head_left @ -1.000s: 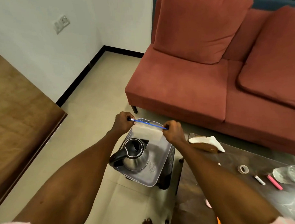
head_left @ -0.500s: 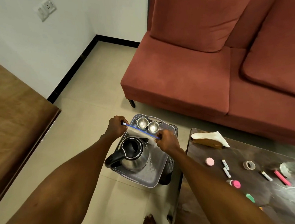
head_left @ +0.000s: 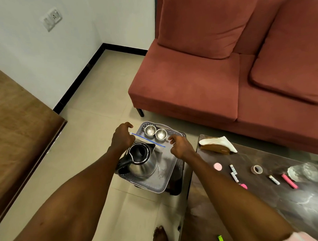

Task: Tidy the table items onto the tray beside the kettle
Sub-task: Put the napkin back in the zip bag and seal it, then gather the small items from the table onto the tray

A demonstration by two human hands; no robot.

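Observation:
A grey plastic tray (head_left: 158,189) sits on a low dark stand beside the dark table (head_left: 267,210). It holds a steel kettle (head_left: 142,162) and two small steel cups (head_left: 150,130). A clear zip bag with a blue seal strip (head_left: 148,140) lies across the tray between kettle and cups. My left hand (head_left: 123,137) hovers at the strip's left end with its thumb lifted. My right hand (head_left: 180,145) hovers at the right end, fingers loosely spread. Neither hand grips the bag.
On the table lie a pink disc (head_left: 217,166), a tape roll (head_left: 256,169), several small white and pink sticks (head_left: 234,176), a crumpled clear plastic item (head_left: 302,172) and a tissue holder (head_left: 217,145). A red sofa (head_left: 198,78) stands behind. A wooden surface (head_left: 18,126) is at left.
Both hands lowered the zip bag onto the tray behind the kettle and let go of its ends. The view tilted down, showing more of the table.

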